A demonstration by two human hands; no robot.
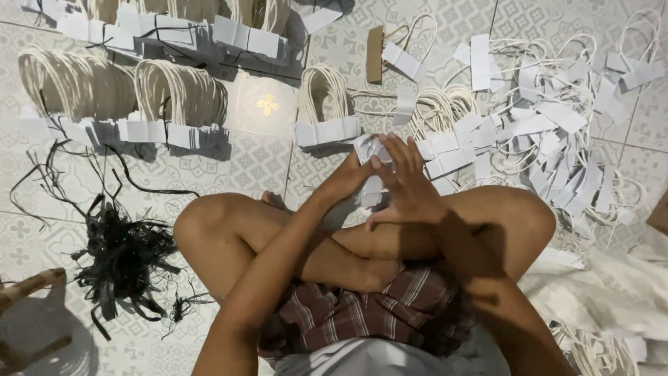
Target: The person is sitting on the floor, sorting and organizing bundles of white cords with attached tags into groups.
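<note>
I sit cross-legged on a patterned tile floor. My left hand (346, 177) and my right hand (407, 182) meet above my shins, both closed around a small stack of white paper strips with cord handles (370, 148). Part of the stack hangs down below my palms. Just beyond my hands lies a loose heap of white cord handles glued to paper strips (543, 118), spreading to the right.
Neat bundles of cord handles (179, 94) stand in rows at the far left and top. One more bundle (324, 104) sits ahead of my hands. A tangle of black strips (122, 254) lies left of my knee. White bags (612, 292) lie at right, and a wooden stool (28, 292) at lower left.
</note>
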